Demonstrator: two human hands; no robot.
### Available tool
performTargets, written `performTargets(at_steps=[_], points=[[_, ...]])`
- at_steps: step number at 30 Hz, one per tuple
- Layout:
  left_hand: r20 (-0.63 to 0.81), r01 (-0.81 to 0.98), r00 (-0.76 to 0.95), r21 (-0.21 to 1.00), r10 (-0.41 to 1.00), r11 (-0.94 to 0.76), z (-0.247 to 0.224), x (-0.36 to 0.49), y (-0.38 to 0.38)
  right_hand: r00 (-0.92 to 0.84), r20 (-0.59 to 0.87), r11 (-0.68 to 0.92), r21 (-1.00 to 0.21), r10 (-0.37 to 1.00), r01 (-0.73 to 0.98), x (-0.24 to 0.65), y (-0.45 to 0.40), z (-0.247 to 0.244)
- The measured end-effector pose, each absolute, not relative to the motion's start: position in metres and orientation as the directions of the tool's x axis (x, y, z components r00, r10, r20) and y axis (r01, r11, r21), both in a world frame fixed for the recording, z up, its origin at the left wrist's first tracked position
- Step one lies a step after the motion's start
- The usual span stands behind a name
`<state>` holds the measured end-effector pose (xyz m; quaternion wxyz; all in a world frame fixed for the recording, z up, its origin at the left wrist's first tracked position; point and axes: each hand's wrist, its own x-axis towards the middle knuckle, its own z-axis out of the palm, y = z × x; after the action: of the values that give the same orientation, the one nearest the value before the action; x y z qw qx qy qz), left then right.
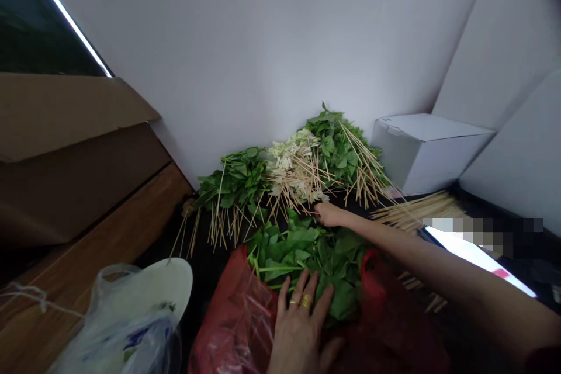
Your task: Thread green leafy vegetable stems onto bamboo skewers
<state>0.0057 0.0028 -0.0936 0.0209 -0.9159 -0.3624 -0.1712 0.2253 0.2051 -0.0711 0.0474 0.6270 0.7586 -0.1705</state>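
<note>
My left hand (298, 321) lies open with its fingers spread over green leafy vegetables (287, 248) in a red plastic bag (236, 315). Two fingers wear gold-coloured rings. Beyond the bag, my right hand (328, 214) reaches in with its fingers closed, and what they may hold is hidden. It is beside the lower ends of a pile of skewered pale cabbage pieces (291, 152). Bunches of skewered green leaves lie on either side, one to the left (241, 175) and one to the right (337, 149).
Loose bamboo skewers (421, 210) lie at the right, near a bright screen (477, 257). A white box (442, 152) stands behind them. At the lower left are a pale bowl (179, 277) and a clear plastic bag (127, 339). A cardboard box (65, 111) and white wall (263, 41) bound the area.
</note>
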Motion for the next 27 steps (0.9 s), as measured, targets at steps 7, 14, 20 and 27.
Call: performTargets(at_steps=[7,14,20,27], points=[[0.534,0.601,0.682,-0.019,0.500,-0.799,-0.077,-0.029,-0.002,-0.244,-0.096,0.210,-0.270,0.965,0.940,0.266,0.177,-0.046],[0.484,0.774,0.600,-0.149,0.637,-0.615,-0.054,-0.099,-0.002,-0.433,0.177,0.467,-0.383,0.884,0.797,0.219,0.125,0.027],[0.440,0.758,0.616,-0.106,0.653,-0.643,-0.041,-0.086,0.007,-0.808,0.306,0.825,-0.449,0.503,0.343,0.103,0.074,0.099],[0.378,0.709,0.636,0.060,0.673,-0.703,-0.030,-0.107,-0.003,-0.769,0.181,0.783,-0.271,0.613,0.560,0.122,0.095,0.054]])
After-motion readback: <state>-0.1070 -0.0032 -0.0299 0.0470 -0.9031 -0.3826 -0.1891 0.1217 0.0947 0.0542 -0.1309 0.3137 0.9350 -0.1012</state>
